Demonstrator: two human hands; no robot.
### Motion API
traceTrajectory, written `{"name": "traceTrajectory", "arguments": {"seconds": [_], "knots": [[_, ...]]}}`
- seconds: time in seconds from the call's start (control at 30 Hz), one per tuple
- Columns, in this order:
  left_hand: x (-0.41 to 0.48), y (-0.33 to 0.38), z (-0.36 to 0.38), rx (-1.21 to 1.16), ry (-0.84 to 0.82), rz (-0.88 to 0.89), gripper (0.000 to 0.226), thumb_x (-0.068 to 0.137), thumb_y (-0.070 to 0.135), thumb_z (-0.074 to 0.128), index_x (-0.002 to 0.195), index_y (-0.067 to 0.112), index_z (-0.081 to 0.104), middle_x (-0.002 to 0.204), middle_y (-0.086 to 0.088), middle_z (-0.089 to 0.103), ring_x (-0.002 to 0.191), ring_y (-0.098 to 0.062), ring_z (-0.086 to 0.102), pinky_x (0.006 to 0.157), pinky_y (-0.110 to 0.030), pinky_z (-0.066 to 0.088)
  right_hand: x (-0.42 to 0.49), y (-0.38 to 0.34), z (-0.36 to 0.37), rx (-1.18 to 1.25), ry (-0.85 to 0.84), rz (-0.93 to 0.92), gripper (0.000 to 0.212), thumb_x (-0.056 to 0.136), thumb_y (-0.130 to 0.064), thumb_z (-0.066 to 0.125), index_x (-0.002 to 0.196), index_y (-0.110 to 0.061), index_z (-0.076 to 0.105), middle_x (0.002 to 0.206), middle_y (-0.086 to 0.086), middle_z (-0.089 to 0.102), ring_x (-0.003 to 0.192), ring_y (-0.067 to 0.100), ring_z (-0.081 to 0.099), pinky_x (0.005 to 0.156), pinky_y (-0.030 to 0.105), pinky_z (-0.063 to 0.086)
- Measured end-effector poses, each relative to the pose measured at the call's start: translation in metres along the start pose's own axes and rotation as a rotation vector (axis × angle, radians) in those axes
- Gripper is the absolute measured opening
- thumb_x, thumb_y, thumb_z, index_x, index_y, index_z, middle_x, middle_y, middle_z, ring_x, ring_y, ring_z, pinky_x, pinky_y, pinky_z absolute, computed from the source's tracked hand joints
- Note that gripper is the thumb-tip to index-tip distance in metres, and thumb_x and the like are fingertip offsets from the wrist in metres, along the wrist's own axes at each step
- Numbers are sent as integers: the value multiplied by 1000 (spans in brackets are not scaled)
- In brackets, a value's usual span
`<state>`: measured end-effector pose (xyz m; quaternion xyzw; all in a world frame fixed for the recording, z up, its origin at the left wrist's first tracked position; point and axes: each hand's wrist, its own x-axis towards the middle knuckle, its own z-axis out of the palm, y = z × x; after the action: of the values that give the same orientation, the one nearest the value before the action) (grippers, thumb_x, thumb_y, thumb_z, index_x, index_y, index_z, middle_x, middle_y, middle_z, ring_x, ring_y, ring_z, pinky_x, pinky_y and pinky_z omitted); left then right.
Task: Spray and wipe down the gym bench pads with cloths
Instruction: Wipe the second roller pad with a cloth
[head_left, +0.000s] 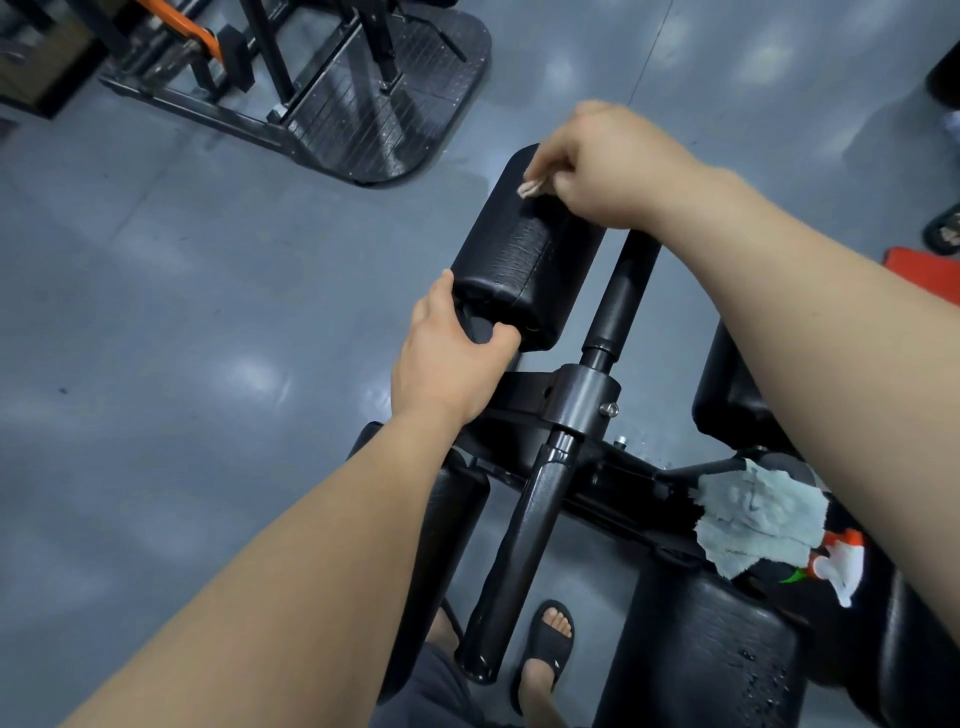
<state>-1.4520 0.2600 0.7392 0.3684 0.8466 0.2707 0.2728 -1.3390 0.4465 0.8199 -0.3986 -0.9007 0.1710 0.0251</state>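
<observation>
A black roller pad (524, 244) sticks out from the bench frame at the middle of the view. My right hand (602, 161) grips a small pale cloth (531, 186) and presses it on the pad's far top. My left hand (452, 353) grips the pad's near end, thumb over the end cap. A grey-blue cloth (753, 514) lies draped on the frame at the lower right. Beside it lies a spray bottle, only its white and orange head (839, 564) showing. A second black pad (696, 654) at the bottom right carries droplets.
A black adjustment post (618, 306) runs up between my arms. Another pad (727, 395) sits under my right forearm. My sandalled feet (545, 649) stand below the frame. A machine with a ribbed black footplate (384, 104) stands on the grey floor at the upper left.
</observation>
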Motion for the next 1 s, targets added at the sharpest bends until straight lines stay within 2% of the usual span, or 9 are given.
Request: {"name": "traceTrajectory", "arguments": {"seconds": [0.13, 0.23, 0.3, 0.43, 0.57, 0.63, 0.7, 0.83, 1.0], "knots": [[0, -1, 1, 2, 14, 23, 80, 81, 54, 59, 152, 40, 27, 151, 17, 38, 122, -12, 54, 88, -32, 40, 14, 18, -2, -29, 67, 160, 33, 96, -16, 53, 122, -23, 72, 126, 16, 59, 121, 34, 54, 98, 39, 45], [0, -2, 2, 16, 22, 29, 78, 80, 55, 58, 151, 41, 28, 149, 16, 40, 121, -14, 55, 89, -35, 43, 21, 22, 6, -7, 66, 219, 24, 97, -28, 60, 117, -28, 73, 120, 11, 67, 114, 35, 59, 91, 38, 50], [1, -2, 2, 20, 25, 32, 78, 80, 54, 59, 150, 41, 28, 150, 15, 41, 123, -14, 54, 91, -35, 44, 21, 22, 13, 5, 30, 222, 27, 94, -29, 61, 119, -32, 73, 116, 6, 71, 110, 34, 63, 91, 39, 54], [1, -1, 1, 26, 11, 17, 77, 79, 55, 58, 148, 44, 27, 146, 16, 46, 121, -15, 54, 94, -39, 47, 15, 14, 16, -20, -48, 124, 26, 98, -40, 58, 117, -35, 75, 95, 6, 73, 96, 35, 64, 84, 41, 56], [-1, 1, -1, 28, -7, -3, 77, 78, 55, 58, 147, 45, 25, 140, 16, 51, 117, -16, 55, 94, -44, 50, 6, 8, 18, -39, -177, -31, 25, 100, -36, 57, 115, -33, 77, 88, 2, 73, 89, 28, 64, 76, 34, 51], [-2, 3, -3, 23, -11, -7, 77, 78, 54, 58, 147, 45, 25, 140, 16, 50, 118, -15, 55, 94, -44, 50, 6, 9, 9, -25, -251, -39, 20, 99, -38, 60, 106, -36, 79, 63, -4, 70, 77, 18, 68, 72, 29, 51], [-3, 4, -3, 22, -10, -2, 76, 79, 54, 58, 147, 46, 25, 141, 17, 50, 117, -15, 56, 93, -44, 51, 15, 18, -3, 26, -189, 40, 16, 96, -42, 64, 101, -38, 78, 55, -5, 68, 75, 13, 68, 74, 30, 55], [-3, 4, -4, 12, -15, 4, 73, 79, 54, 58, 145, 47, 26, 134, 17, 54, 111, -15, 57, 90, -43, 52, 44, 40, -6, 122, 58, 233, 24, 95, -28, 60, 111, -32, 77, 80, 5, 76, 89, 21, 70, 82, 33, 56], [-4, 5, -5, 6, -35, -11, 72, 77, 57, 56, 142, 49, 25, 122, 16, 58, 104, -16, 60, 87, -45, 54, 57, 43, 17, 74, 50, 238, 28, 96, -25, 59, 118, -32, 75, 101, 9, 75, 102, 33, 65, 78, 31, 48]]}}
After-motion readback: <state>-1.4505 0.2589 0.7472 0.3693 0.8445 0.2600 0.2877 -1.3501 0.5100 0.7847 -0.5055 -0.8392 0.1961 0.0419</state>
